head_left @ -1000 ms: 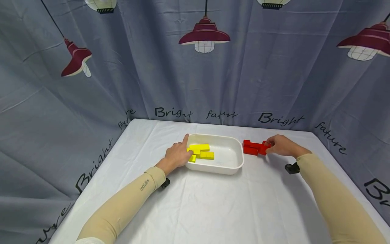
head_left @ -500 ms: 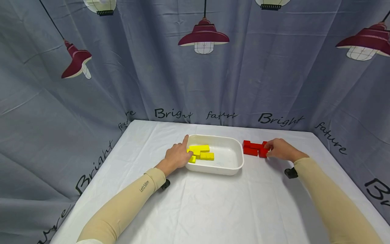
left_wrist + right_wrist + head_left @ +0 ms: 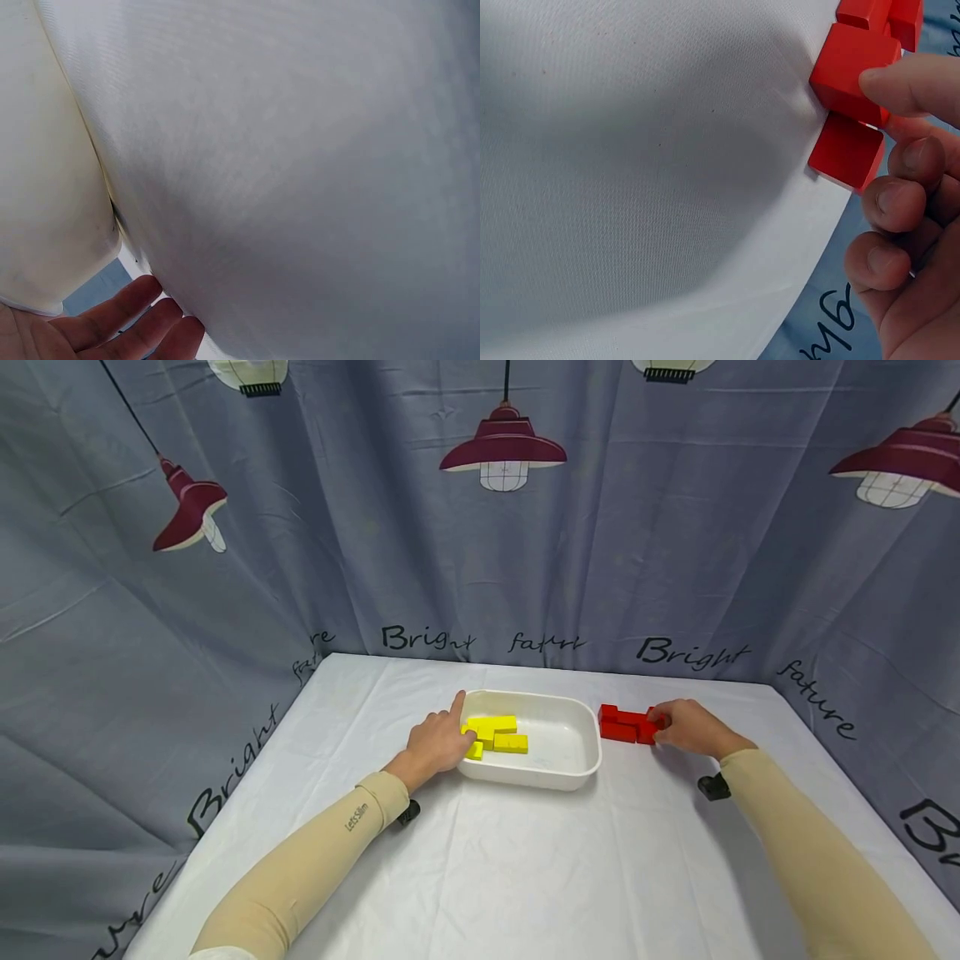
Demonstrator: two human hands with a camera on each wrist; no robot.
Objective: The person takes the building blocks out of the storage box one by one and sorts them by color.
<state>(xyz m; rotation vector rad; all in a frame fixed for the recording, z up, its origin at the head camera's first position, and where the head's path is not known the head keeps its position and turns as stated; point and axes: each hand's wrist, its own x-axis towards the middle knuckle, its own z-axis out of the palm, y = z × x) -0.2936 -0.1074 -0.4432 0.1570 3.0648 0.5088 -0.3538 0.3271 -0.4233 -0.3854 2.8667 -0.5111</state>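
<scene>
The right hand [image 3: 686, 727] pinches the near end of a red block piece [image 3: 626, 725], thumb on top and curled fingers [image 3: 900, 199] against its side. The piece lies on the white tablecloth [image 3: 525, 877] toward the far right corner of the tabletop, just beside the right end of a white tub [image 3: 577, 768], apart from its wall. It has not left the cloth.

The left hand [image 3: 437, 742] rests against the tub's left end, forefinger stretched along the rim and thumb reaching inside to touch the yellow blocks [image 3: 495, 733]. The fingers look relaxed; they close on nothing.

Judging by the layout, the yellow blocks already sit in the tub's left half, while the red piece remains outside and the tub's right half is bare, so the work looks partly done.
</scene>
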